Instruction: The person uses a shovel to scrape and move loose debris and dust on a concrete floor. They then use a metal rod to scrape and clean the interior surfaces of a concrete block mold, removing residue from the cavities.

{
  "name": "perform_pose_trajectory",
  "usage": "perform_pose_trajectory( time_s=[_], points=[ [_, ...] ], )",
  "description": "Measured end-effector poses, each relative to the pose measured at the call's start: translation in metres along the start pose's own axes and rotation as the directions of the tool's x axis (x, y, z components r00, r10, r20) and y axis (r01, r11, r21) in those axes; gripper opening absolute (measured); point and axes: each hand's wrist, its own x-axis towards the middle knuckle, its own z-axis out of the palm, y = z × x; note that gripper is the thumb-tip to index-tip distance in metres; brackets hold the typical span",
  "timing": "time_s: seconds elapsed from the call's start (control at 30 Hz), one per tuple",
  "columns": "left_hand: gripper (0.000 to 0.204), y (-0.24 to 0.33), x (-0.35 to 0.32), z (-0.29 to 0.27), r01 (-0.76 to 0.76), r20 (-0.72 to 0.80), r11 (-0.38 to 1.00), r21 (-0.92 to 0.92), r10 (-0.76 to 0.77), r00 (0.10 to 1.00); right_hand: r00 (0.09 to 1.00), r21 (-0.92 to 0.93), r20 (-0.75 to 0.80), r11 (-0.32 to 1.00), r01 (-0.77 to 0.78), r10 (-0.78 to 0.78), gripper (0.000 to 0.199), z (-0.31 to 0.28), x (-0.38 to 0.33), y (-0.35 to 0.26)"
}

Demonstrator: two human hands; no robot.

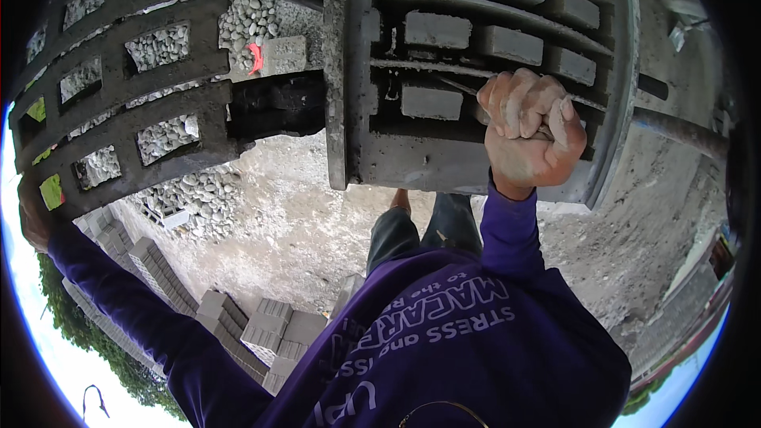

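At upper right, the right hand (529, 128) is clenched around a thin bar on the grey block mould (476, 71), directly ahead of it. The left hand (33, 218), far left, grips the edge of the grid frame (119, 79); its fingers are hidden.

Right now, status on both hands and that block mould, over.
Right hand fisted on a bar of the grey block mould. Left hand gripping the lifted grid frame at its edge. Gravel below; nothing between the hands.

Flat daylight, sharp centre, bent fisheye rim.
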Motion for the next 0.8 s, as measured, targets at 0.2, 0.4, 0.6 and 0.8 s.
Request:
perform_pose_trajectory(
  time_s=[0.2, 0.4, 0.6, 0.8],
  points=[
    [0.046, 0.000, 0.001, 0.000, 0.001, 0.001, 1.000, 0.004, -0.001, 1.000, 0.996, -0.050, 0.080, 0.999, -0.020, 0.024, 0.040, -0.005, 0.002, 0.039],
    [0.046, 0.003, 0.000, 0.002, 0.005, -0.009, 1.000, 0.012, -0.005, 1.000, 0.996, 0.070, 0.073, 0.997, 0.039, -0.045, 0.038, -0.005, 0.008, 0.035],
    [0.045, 0.001, -0.002, 0.002, 0.008, -0.004, 1.000, 0.018, -0.008, 1.000, 0.999, 0.035, 0.037, 0.999, -0.018, 0.016, 0.038, -0.023, 0.010, -0.002],
    [0.045, -0.003, -0.008, -0.002, 0.012, 0.005, 0.997, 0.080, -0.013, 1.000, 0.959, -0.028, 0.278, 0.997, 0.065, -0.055, 0.035, -0.026, 0.002, -0.073]
  ],
)
